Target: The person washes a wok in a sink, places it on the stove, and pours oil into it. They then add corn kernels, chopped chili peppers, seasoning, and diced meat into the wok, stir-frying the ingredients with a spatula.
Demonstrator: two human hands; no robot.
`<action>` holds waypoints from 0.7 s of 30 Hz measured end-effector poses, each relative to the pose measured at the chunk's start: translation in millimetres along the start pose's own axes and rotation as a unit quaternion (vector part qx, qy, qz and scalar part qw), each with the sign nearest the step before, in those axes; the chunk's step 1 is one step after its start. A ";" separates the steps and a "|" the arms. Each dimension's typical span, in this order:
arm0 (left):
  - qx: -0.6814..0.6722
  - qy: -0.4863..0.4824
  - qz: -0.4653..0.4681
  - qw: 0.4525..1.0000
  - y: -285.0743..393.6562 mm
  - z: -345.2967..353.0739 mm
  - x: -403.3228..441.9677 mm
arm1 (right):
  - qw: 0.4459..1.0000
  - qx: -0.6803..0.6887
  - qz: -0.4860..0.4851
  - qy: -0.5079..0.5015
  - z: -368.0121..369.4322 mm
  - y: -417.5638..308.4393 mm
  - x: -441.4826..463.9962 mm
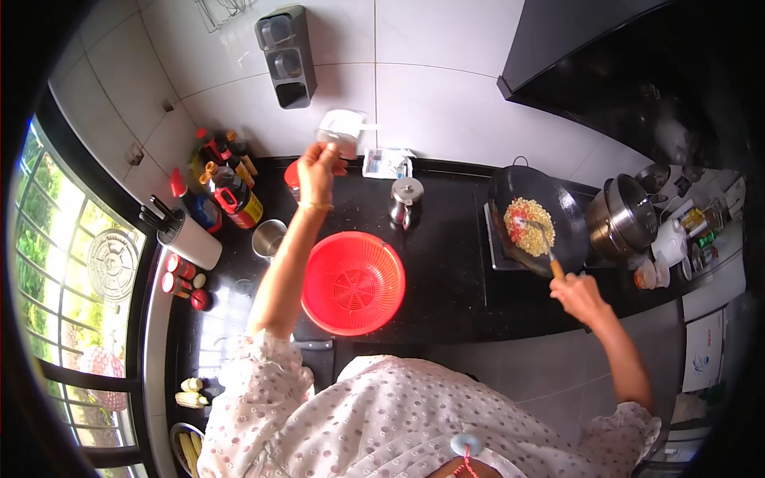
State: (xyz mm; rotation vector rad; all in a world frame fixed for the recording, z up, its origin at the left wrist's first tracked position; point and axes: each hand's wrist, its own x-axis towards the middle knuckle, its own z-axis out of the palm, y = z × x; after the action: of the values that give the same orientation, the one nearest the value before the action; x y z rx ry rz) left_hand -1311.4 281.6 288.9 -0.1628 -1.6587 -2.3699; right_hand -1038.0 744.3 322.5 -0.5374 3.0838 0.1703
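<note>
My left hand [323,171] is raised near the tiled wall, its fingers closed on a small clear container [343,129] that is blurred. Below the wall dispenser, a red-topped jar [292,177] stands just left of that wrist. My right hand [577,296] grips the wooden handle of a spatula [556,266]. The spatula's metal end rests among yellow kernels [534,234] and red bits in a black wok [564,209] on the stove.
A red colander [353,283] sits on the black counter, with a metal pot [406,199] behind it. Bottles [237,199], a knife block [191,241] and a steel cup [269,238] stand left. A steamer pot [621,217] is right of the wok, under the range hood [629,80].
</note>
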 end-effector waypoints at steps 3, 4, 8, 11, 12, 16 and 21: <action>0.032 0.039 0.027 0.998 6.9 -32.4 39.3 | 0.983 0.130 0.049 0.120 -31.2 3.4 20.9; 0.024 0.043 0.032 0.998 6.9 -41.8 52.8 | 0.968 0.173 0.107 0.145 -43.2 2.2 27.6; -0.011 0.059 0.033 0.998 2.8 -68.3 95.6 | 0.838 0.387 0.312 0.227 -45.2 49.3 36.9; 0.017 0.094 0.026 0.995 -4.8 -82.5 120.9 | 0.769 0.394 0.413 0.289 -80.6 61.7 35.2; 0.065 0.064 0.039 0.995 -12.7 -98.0 135.3 | 0.763 0.383 0.411 0.320 -84.5 69.4 31.6; -0.010 0.088 0.005 0.996 -27.3 -112.1 160.6 | 0.753 0.408 0.420 0.300 -89.5 85.2 9.8; -0.002 0.047 -0.012 0.999 -24.7 -116.8 168.4 | 0.703 0.472 0.469 0.251 -40.5 61.1 31.4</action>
State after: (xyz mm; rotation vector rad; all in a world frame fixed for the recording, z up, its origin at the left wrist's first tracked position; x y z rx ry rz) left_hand -1474.6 157.6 264.3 -0.0309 -1.6222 -2.3587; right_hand -1087.7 786.6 368.5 1.1788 2.8650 -1.6773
